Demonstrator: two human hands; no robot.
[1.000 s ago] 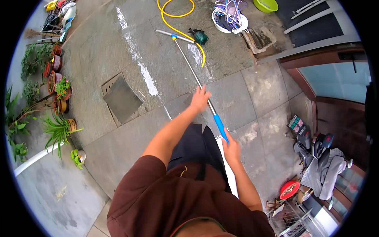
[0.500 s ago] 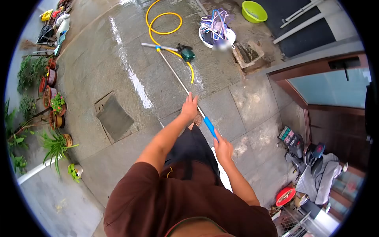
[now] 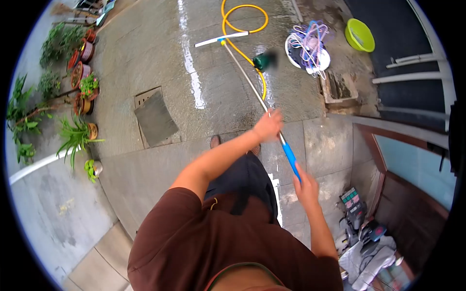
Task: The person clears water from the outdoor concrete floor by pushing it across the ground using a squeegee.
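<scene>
My left hand is closed around the metal part of a long pole. Lower down, my right hand grips the top end of its blue handle. At the far end of the pole, a wide squeegee-like head lies across the wet paving, touching or overlapping a yellow hose. A dark green object, partly blurred, rests on the hose, right of the pole.
A white basin of hangers, a lime-green basin and a stone trough stand at right. Potted plants line the left wall. A metal plate lies in the paving. A covered scooter is at lower right.
The view has turned, shifting the surroundings. The pole's head has moved forward, away from the green object, and its angle has changed. Both hands still hold the pole. Two shoes now show.
</scene>
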